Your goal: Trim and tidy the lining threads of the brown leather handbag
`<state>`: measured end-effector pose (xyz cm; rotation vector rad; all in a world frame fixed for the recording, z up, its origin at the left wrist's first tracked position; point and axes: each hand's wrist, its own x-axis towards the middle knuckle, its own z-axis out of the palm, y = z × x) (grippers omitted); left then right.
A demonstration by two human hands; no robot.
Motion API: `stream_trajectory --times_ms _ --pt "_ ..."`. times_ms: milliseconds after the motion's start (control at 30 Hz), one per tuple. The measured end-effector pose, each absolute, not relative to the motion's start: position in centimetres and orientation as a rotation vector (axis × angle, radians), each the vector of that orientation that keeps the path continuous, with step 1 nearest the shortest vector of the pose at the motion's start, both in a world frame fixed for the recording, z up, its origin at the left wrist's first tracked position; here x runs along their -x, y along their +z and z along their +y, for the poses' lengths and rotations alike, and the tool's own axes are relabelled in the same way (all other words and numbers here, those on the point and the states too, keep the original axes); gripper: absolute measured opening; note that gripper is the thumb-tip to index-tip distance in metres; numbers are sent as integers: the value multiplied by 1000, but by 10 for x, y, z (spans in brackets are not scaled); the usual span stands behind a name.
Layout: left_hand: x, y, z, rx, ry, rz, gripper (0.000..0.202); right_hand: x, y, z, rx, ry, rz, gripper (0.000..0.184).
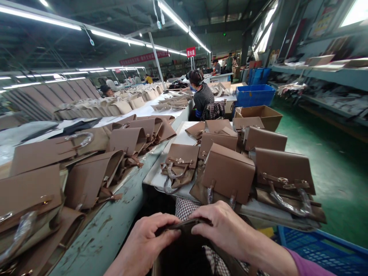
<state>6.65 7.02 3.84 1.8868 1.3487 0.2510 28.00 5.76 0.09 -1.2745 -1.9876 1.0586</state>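
Note:
Low in the head view, my left hand [152,239] pinches the dark top edge of a brown handbag [184,245], thumb on the inner side and fingers outside. A short way to the right, my right hand [224,226] grips the same edge in a similar way. The bag's dark inside faces me, and its lower part runs out of the frame. Beyond my hands, several brown handbags [230,168] with plastic-wrapped handles lie on a white table [155,168]. Black-and-white checked cloth [185,207] shows around the bag.
More brown handbags [89,176] cover a long bench [115,222] at my left. A blue crate [324,249] stands low at my right. Farther off are a cardboard box [264,115], a blue bin [254,95] and a seated person in a striped top [203,97].

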Motion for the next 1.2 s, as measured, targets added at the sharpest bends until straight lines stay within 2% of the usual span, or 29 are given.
stream_trajectory --times_ms 100,267,467,733,900,1033,1200 --pt "-66 39 69 -1873 262 1353 18 -282 0 51 1295 863 -2114 17" --pt "-67 38 68 -1880 277 1345 19 -280 0 43 1430 464 -2322 7" --pt "-68 38 66 -1917 286 1381 17 -277 -4 45 1291 148 -2489 4" --pt "-68 36 64 -1933 332 1360 18 -283 5 42 1260 264 -2434 9" --pt "-70 38 62 -1933 327 1386 20 -280 7 41 1283 288 -2365 2" --pt "-70 37 60 -1960 341 1410 22 -275 5 43 1340 333 -2301 4" --pt "-71 34 61 -1978 370 1409 22 -274 0 46 1285 273 -2271 7"
